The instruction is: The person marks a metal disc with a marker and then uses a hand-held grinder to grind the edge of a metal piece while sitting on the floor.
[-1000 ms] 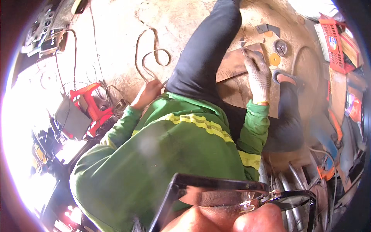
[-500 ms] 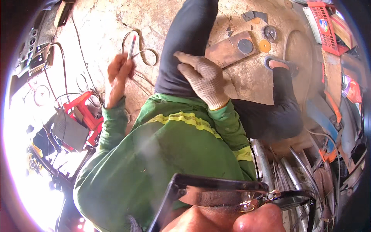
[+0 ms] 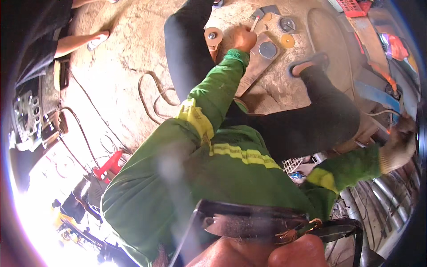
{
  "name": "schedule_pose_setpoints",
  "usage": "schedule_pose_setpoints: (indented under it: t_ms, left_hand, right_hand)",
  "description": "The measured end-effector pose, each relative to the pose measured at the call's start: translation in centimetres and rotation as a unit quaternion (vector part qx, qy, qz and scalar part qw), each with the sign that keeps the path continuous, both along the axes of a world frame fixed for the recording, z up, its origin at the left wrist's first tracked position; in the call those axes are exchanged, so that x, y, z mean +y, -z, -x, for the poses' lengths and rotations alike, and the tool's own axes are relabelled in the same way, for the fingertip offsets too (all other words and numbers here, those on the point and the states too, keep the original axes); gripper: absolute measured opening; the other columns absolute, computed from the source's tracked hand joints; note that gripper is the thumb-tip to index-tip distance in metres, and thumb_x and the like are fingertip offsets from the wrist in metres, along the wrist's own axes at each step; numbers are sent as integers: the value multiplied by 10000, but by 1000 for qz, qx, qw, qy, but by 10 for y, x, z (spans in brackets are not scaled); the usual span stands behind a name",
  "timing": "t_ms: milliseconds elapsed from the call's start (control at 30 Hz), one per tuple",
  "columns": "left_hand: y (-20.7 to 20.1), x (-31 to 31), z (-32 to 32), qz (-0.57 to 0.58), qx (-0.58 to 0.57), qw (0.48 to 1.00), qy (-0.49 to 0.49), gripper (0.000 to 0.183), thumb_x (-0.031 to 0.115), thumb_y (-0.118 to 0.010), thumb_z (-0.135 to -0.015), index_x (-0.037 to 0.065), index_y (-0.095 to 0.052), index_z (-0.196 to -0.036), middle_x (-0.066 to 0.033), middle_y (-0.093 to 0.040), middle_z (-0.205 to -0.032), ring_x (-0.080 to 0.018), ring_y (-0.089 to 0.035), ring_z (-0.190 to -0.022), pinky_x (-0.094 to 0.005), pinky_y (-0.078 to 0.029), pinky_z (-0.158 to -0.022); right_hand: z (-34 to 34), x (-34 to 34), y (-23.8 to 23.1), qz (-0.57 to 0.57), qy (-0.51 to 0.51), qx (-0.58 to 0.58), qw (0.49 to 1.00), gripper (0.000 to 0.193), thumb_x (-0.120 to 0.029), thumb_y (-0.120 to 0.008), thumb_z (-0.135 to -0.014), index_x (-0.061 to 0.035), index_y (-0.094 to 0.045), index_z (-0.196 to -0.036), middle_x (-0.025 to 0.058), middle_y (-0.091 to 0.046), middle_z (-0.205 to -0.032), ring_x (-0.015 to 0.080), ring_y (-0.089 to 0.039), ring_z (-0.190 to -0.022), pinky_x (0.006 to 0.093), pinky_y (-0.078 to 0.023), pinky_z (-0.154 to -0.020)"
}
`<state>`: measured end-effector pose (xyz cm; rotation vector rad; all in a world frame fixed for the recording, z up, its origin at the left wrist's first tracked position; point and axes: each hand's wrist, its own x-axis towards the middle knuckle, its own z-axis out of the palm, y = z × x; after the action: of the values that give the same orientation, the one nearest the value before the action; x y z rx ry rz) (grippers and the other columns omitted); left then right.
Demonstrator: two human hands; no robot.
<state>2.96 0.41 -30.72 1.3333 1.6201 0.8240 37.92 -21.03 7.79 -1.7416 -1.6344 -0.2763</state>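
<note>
My bare left hand [image 3: 243,39] is closed around a thin pale stick with a red tip, which looks like a marker [image 3: 255,23]. It is held above the far end of a brown flat plate [image 3: 253,74]. A round grey disc [image 3: 267,50] lies on that plate, just right of the hand. Left of the hand, beside my leg, is a tool with a tan disc [image 3: 213,36] and a metal nut at its centre. My right hand [image 3: 399,144], in a knitted glove, stretches out to the far right among tools; its fingers are dark and blurred.
Beyond the plate lie an orange disc [image 3: 288,41] and a round dark-rimmed piece [image 3: 287,25]. Metal pipes [image 3: 391,196] are piled at the lower right, below a blue piece [image 3: 376,95]. A cable [image 3: 141,89] loops left of my leg. Another person's foot [image 3: 98,40] shows upper left.
My left hand has swung across to the right with the marker, over to the plate. My right hand has left my thigh and reached far right. Another person's legs have come into view.
</note>
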Motion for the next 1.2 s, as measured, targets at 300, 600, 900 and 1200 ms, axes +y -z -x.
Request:
schedule_pose_setpoints:
  t_ms: [300, 600, 900, 1200]
  left_hand:
    - [52, -54, 6, 93, 180, 978, 55, 325, 200, -620, -751, 1, -717, -989, -262, -711, -946, -457, -667, -951, -522, -525, -876]
    - [102, -2, -2, 4, 237, 969, 74, 300, 163, -638, -777, 56, -695, -1052, -245, -667, -987, -453, -619, -987, -528, -504, -876]
    - [43, -80, 12, 109, 286, 948, -92, 278, 75, -598, -824, -14, -589, -1087, -217, -637, -997, -413, -603, -965, -503, -481, -860]
    - [-179, -27, -6, 3, -224, 973, 57, 350, 271, -560, -1037, -40, -601, -1192, -119, -684, -866, -181, -642, -728, -320, -535, -683]
  right_hand:
    - [-56, 48, 247, 449, 103, 391, 797, 365, -357, -649, -968, -66, -687, -1185, 75, -710, -1090, 154, -650, -970, 341, -520, -833]
    - [79, 16, 416, 474, -63, 224, 849, 386, -336, -643, -972, -76, -681, -1255, 86, -702, -1217, 145, -649, -1096, 319, -513, -896]
    - [87, 119, 408, 393, 94, 423, 811, 428, -293, -667, -935, -101, -656, -1317, 131, -691, -1212, 242, -663, -1067, 356, -498, -957]
    - [134, 126, 406, 469, 41, 199, 860, 693, -331, -745, -851, -97, -508, -1459, 194, -618, -1311, 335, -585, -1223, 412, -454, -1057]
